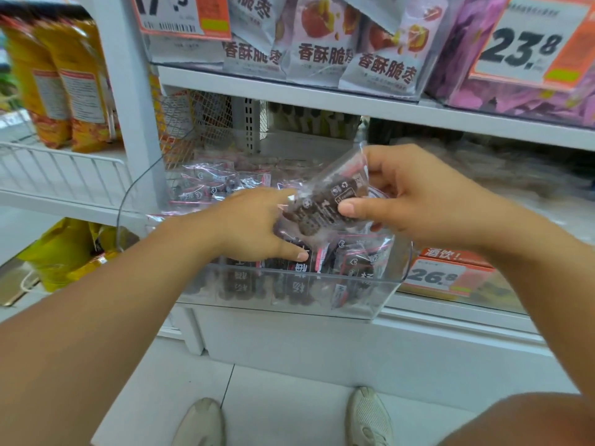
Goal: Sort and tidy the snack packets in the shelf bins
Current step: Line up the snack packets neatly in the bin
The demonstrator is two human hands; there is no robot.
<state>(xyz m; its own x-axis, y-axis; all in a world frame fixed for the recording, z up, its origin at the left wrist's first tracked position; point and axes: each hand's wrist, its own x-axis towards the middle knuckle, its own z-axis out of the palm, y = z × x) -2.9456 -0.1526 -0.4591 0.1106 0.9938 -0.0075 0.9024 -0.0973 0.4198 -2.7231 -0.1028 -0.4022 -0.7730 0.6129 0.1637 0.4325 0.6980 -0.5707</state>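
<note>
Far to the left of the clear bin (289, 294), yellow bags (61, 82) stand on a neighbouring shelf behind a white wire rail (64, 162), with more yellow bags (61, 252) on the level below it. The clear bin itself sits on the middle shelf, its front wall jutting past the shelf edge, and it holds a heap of dark snack packets (322, 272) with pink-edged wrappers. The left hand (254, 226) reaches over the bin's left half, palm down, thumb stretched toward the packets in the heap and fingers extended toward the lower end of a packet held above the bin; how firmly it takes hold cannot be told. That held packet (325, 204), clear with dark contents, hangs tilted above the middle of the bin. The right hand (415, 201) pinches its upper right part between thumb and curled fingers, above the bin's right half. Directly above the bin, on the shelf over it, lie white packets (325, 49) with red fruit pictures. Right of the bin, an orange price tag (447, 275) reads 26.8, and above that purple packets (515, 94) sit behind a tag (531, 46) reading 23.8. Below the bin, pale shoes (370, 416) stand on floor tiles.
</note>
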